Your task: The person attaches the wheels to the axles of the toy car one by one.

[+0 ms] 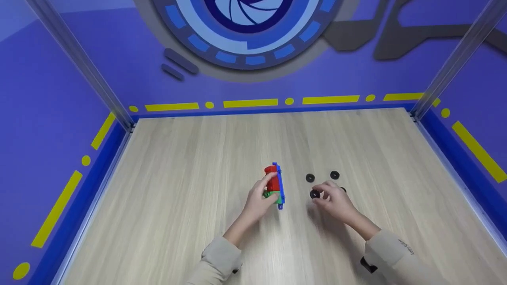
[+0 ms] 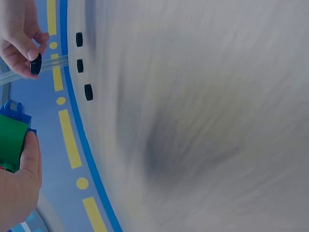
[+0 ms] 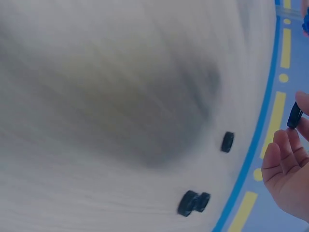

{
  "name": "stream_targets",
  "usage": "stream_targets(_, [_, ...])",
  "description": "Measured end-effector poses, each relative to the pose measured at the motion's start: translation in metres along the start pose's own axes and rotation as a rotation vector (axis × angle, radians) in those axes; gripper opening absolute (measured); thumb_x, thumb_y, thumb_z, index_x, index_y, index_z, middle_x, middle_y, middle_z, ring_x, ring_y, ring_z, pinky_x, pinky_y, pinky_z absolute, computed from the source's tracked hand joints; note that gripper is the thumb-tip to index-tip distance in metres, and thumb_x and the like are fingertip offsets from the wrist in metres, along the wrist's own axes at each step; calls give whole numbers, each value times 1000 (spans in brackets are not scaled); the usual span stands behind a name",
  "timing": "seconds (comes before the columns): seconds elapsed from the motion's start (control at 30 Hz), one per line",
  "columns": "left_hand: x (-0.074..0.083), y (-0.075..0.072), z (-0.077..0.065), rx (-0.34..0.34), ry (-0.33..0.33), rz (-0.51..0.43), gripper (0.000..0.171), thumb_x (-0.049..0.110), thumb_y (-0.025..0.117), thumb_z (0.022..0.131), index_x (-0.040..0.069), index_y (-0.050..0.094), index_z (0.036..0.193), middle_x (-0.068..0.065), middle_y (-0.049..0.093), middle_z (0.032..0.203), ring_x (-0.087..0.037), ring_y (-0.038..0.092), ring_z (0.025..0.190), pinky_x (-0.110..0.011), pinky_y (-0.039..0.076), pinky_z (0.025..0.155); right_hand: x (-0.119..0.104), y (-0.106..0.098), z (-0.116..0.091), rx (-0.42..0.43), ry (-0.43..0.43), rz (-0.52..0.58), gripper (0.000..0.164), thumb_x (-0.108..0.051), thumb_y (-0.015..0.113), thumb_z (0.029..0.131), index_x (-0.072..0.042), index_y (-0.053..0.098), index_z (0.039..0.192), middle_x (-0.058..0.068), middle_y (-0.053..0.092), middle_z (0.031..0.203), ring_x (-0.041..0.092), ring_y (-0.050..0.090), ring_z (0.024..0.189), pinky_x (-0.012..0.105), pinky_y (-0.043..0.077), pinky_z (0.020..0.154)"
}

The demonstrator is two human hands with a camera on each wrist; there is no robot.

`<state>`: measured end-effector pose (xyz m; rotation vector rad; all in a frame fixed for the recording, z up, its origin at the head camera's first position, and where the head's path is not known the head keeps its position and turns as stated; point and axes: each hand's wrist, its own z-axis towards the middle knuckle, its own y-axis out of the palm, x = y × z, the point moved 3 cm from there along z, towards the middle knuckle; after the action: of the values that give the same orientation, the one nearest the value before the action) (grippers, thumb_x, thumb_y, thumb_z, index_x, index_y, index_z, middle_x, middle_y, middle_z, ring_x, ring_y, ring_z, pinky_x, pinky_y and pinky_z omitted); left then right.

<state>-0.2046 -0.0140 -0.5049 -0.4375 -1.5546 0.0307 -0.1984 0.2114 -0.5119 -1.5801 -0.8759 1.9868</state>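
My left hand (image 1: pixel 259 200) grips a toy train engine (image 1: pixel 273 179) with a red body, a green rear part and a blue base, tipped so the blue base faces right. In the left wrist view, the thumb presses along the green part (image 2: pixel 12 140). To the right, my right hand (image 1: pixel 336 201) pinches a small black wheel (image 1: pixel 315 194) between thumb and fingertips. The right wrist view shows this held wheel (image 3: pixel 295 116) edge-on. Beyond the right hand lie two more black wheels (image 1: pixel 310 178) on the table, and a third (image 1: pixel 343 190) is partly hidden behind that hand.
The light wood table (image 1: pixel 190 178) is bounded by a blue-purple back wall (image 1: pixel 119 79) and side walls with yellow markings. Metal posts (image 1: pixel 79 59) stand at the back corners. In the left wrist view, the loose wheels (image 2: pixel 80 65) lie in a row.
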Motion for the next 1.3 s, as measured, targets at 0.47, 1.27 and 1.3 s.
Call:
stream_targets(0.47, [12, 11, -16, -55, 21, 9, 71, 15, 48, 81, 39, 15, 139, -7, 42, 122, -24, 47, 104, -38, 45, 88, -46, -6, -12, 22, -222, 21, 28, -7, 70, 71, -9, 64, 99, -3, 57, 90, 9, 49, 70, 21, 42, 57])
stream_targets(1.27, [11, 18, -26, -58, 59, -75, 60, 21, 55, 82, 32, 26, 133, -3, 44, 119, -20, 47, 101, -28, 48, 79, -86, 4, -29, 74, -516, -63, 32, -10, 75, 66, -9, 64, 96, -2, 56, 89, 8, 55, 77, 23, 49, 65])
stream_targets(1.3, [11, 19, -27, -60, 57, -79, 60, 21, 55, 82, 32, 26, 133, -3, 44, 118, -21, 47, 100, -28, 48, 79, -86, 4, -29, 80, -522, -73, 32, -10, 75, 66, -9, 64, 95, -2, 56, 89, 8, 55, 77, 23, 49, 65])
